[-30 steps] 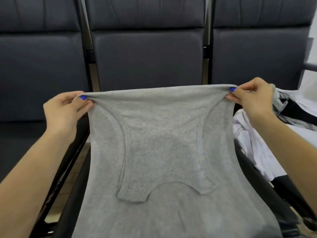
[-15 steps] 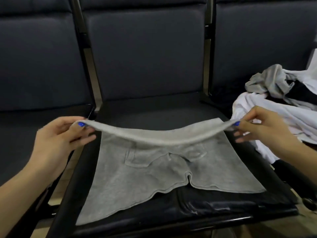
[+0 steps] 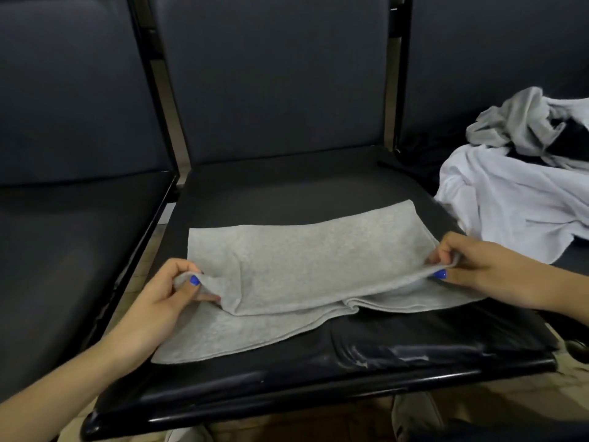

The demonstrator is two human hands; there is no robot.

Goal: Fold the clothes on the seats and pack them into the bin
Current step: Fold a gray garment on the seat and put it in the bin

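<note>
The gray top [image 3: 306, 263] lay on the middle seat [image 3: 350, 352], folded over on itself, its upper layer covering most of the lower one. The lower layer stuck out toward me at the front left, reaching near the seat's front edge. I had hold of the folded layer at both near corners. My left hand [image 3: 165, 301] pinched the left corner, thumb on top and the other fingers [image 3: 204, 295] curled underneath the cloth, lifting that corner slightly off the layer below. My right hand [image 3: 484, 272] pinched the right corner the same way, thumb pressed on the cloth and the remaining fingers curled round the edge. Both thumbnails were painted blue. The far edge of the top lay flat across the seat, slanting a little higher on the right.

On the seat to the right sat a loose pile of clothes [image 3: 516, 199]: a white garment spread in front, with a crumpled gray piece and something black behind it. The white garment's edge came close to my right hand, though I could not tell whether they touched. The seat to the left [image 3: 73, 250] showed dark padding, and dark backrests [image 3: 274, 74] stood behind all three.
</note>
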